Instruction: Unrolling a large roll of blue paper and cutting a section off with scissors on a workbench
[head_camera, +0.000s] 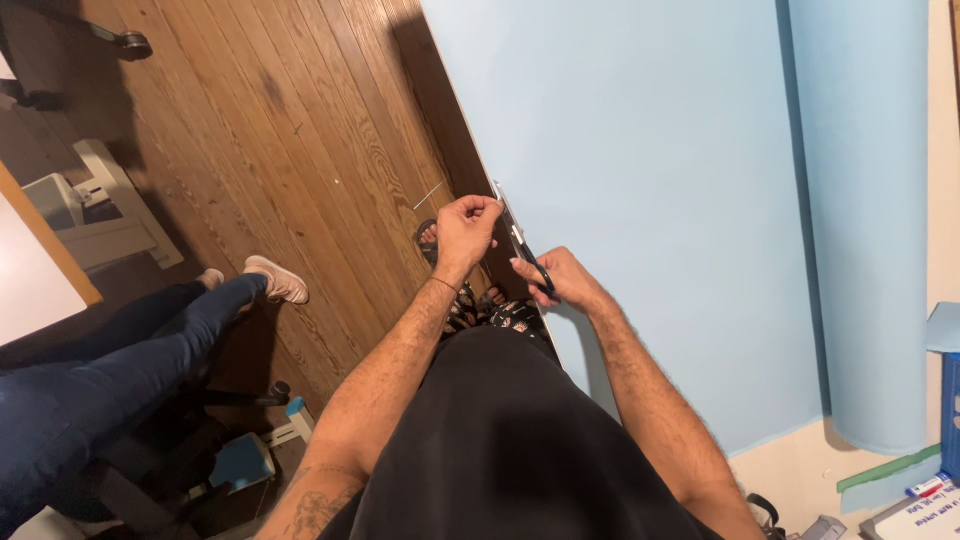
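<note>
A large light-blue paper sheet (650, 200) covers the table, unrolled from a roll (865, 250) at the right. My right hand (565, 282) grips black-handled scissors (522, 245) at the sheet's left edge, blades pointing away from me. My left hand (465, 230) pinches the edge of the paper just beside the blade tips, over the table's edge.
Another person in blue jeans (110, 360) and light shoes sits on an office chair at the left, above a wooden floor (280, 130). A white box (70, 200) stands at the far left. Green tape (885, 468) and a marker (928, 488) lie at the lower right.
</note>
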